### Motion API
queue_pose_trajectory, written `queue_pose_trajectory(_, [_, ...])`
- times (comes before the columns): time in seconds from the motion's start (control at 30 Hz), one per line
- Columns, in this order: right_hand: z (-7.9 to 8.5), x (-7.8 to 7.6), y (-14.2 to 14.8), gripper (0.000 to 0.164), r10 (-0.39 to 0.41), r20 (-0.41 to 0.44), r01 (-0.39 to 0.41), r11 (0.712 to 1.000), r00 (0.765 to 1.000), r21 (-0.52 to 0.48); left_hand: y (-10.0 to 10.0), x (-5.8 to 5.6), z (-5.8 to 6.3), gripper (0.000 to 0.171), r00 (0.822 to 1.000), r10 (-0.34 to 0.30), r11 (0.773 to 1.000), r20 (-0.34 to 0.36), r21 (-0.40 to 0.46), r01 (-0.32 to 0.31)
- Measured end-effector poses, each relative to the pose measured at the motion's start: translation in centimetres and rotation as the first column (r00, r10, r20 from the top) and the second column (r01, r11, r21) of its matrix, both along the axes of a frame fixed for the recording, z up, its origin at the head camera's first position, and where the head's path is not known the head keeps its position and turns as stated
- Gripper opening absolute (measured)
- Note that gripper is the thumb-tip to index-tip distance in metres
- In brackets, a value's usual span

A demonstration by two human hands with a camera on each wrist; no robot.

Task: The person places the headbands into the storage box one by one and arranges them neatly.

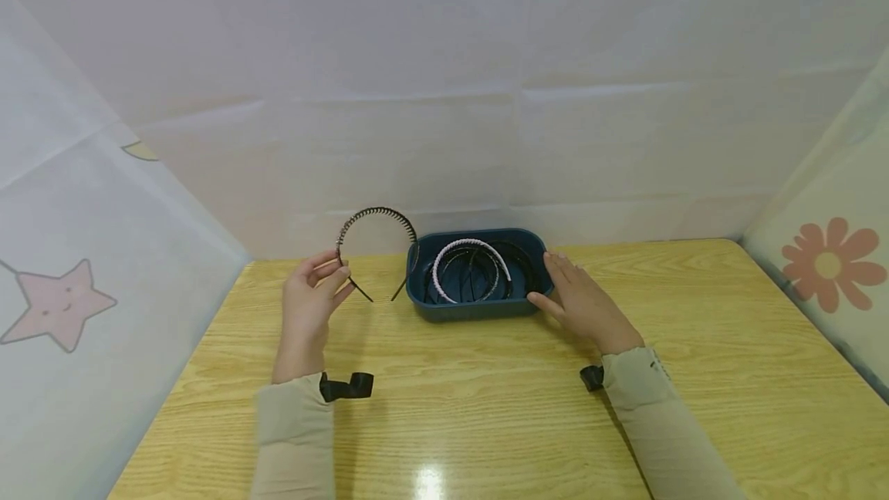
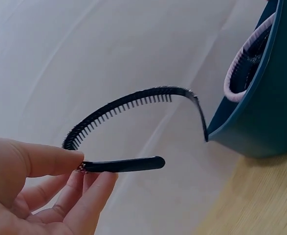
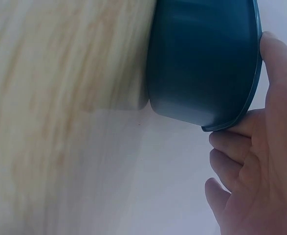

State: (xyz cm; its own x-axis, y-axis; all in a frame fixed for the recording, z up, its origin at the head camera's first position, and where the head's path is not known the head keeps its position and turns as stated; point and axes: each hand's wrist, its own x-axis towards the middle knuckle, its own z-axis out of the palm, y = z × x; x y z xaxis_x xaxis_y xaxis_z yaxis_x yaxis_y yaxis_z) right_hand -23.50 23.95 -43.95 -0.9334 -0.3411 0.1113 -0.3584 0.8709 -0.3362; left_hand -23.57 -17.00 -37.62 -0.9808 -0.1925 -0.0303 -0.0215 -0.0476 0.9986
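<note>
My left hand pinches a thin black headband with comb teeth near one end, between thumb and fingers. The band arches up beside a dark blue plastic bin, its far arm overlapping the bin's left rim in the head view. At the bin's right end, my right hand touches the rim with fairly straight fingers, its thumb at the front corner. Inside lie a pale pink wrapped headband and several black headbands, partly hidden by one another.
The bin stands on a wood-grain table, close to its back edge. A white sheet hangs behind, with printed side sheets showing a pink star and a red flower. Black straps sit at both wrists.
</note>
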Motion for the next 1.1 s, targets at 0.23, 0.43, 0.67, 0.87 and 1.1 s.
queue_pose_trajectory(0.23, [0.2, 0.1, 0.0, 0.085, -0.001, 0.006, 0.001, 1.0, 1.0, 0.0, 1.9, -0.4, -0.6, 0.031, 0.999, 0.017, 0.997, -0.038, 0.078, -0.014])
queue_pose_trajectory(0.43, [0.2, 0.0, 0.0, 0.085, 0.002, 0.0, -0.002, 1.0, 1.0, 0.004, 3.3, -0.6, -1.2, 0.033, 0.998, 0.022, 0.994, -0.067, 0.113, -0.014])
queue_pose_trajectory(0.67, [-0.1, 0.0, 0.0, 0.084, -0.004, -0.012, 0.005, 1.0, 1.0, 0.028, 3.9, -0.7, -1.5, 0.031, 0.996, 0.027, 0.99, -0.09, 0.142, -0.014])
queue_pose_trajectory(0.87, [0.0, 0.1, -0.1, 0.085, 0.003, -0.038, -0.002, 1.0, 0.999, 0.024, 4.6, -0.7, -1.7, 0.032, 0.994, 0.028, 0.983, -0.103, 0.184, -0.009])
queue_pose_trajectory(1.1, [0.1, 0.0, 0.0, 0.085, -0.002, -0.022, 0.003, 0.999, 1.0, 0.036, 6.6, -0.7, -2.1, 0.033, 0.987, 0.012, 0.966, -0.162, 0.255, 0.03])
